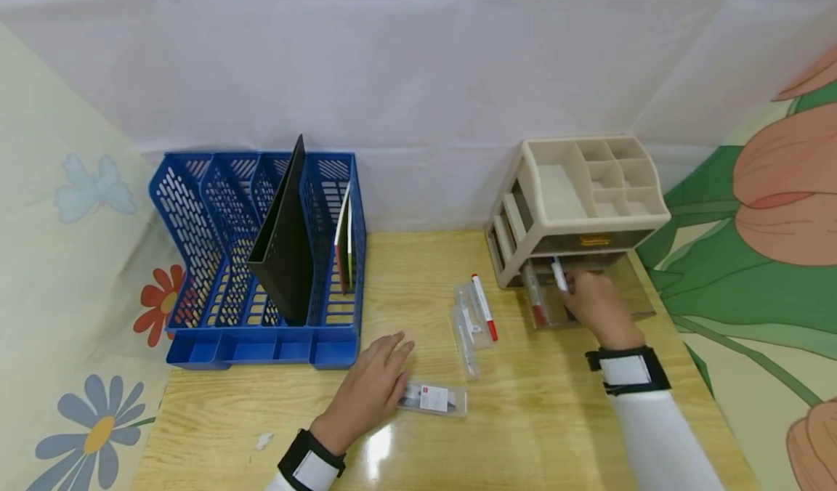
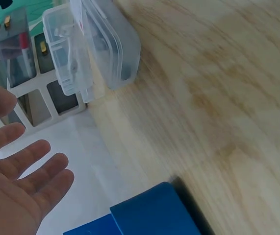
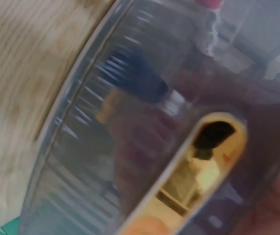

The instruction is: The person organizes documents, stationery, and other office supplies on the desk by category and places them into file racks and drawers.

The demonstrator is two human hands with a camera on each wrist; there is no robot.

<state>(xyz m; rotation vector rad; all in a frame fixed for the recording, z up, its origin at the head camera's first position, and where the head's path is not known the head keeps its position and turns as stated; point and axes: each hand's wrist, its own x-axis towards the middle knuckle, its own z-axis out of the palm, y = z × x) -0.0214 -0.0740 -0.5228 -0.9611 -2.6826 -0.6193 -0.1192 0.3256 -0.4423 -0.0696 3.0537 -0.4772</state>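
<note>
In the head view, my right hand (image 1: 598, 306) reaches into the pulled-out lower drawer (image 1: 631, 298) and pinches a white marker with a blue end (image 1: 559, 274). A red-capped marker (image 1: 535, 302) lies along the drawer's left side. Through the smoky drawer front (image 3: 81, 161), the right wrist view shows a blurred blue cap (image 3: 135, 76) and fingers behind a gold handle (image 3: 184, 181). My left hand (image 1: 369, 386) hovers or rests by a clear plastic case (image 1: 434, 398) with a white label; its fingers (image 2: 37, 176) are extended and hold nothing.
Two clear cases (image 1: 466, 342) and a red-capped whiteboard marker (image 1: 484, 307) lie mid-table. A blue file rack (image 1: 261, 346) holding a black folder (image 1: 288, 251) and thin books (image 1: 344, 244) stands left. The beige drawer organizer (image 1: 595, 222) stands at the back right.
</note>
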